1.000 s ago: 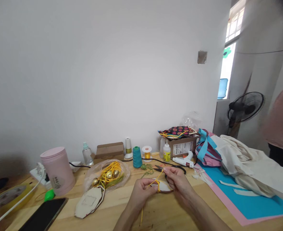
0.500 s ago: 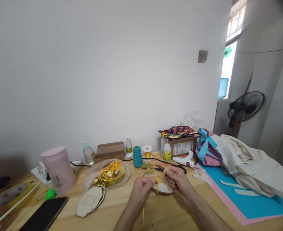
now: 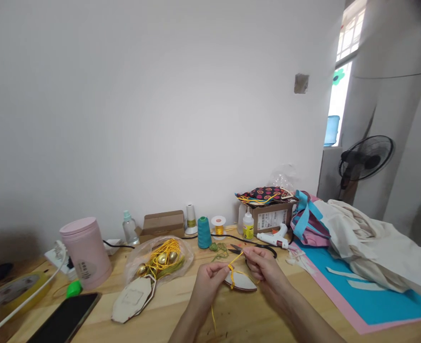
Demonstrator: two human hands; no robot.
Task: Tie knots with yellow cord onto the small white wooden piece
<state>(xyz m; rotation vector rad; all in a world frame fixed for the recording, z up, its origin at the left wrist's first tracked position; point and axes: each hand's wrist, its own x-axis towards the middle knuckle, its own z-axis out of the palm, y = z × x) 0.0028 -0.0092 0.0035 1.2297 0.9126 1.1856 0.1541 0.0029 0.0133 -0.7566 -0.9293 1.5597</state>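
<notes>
- Pinching yellow cord (image 3: 236,259): right hand (image 3: 262,265), grip closed on it
- Left hand (image 3: 210,281): grip closed on the cord beside the white oval piece (image 3: 243,281)
- Oval piece: between the 2 hands, above the wooden counter (image 3: 174,305), cord looped round it
- Scissors (image 3: 236,249): just behind right hand, near teal thread spool (image 3: 204,233)

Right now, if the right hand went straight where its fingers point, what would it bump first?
Probably the scissors, whose blades show just past the right hand's fingertips, though depth is hard to judge here.
</notes>
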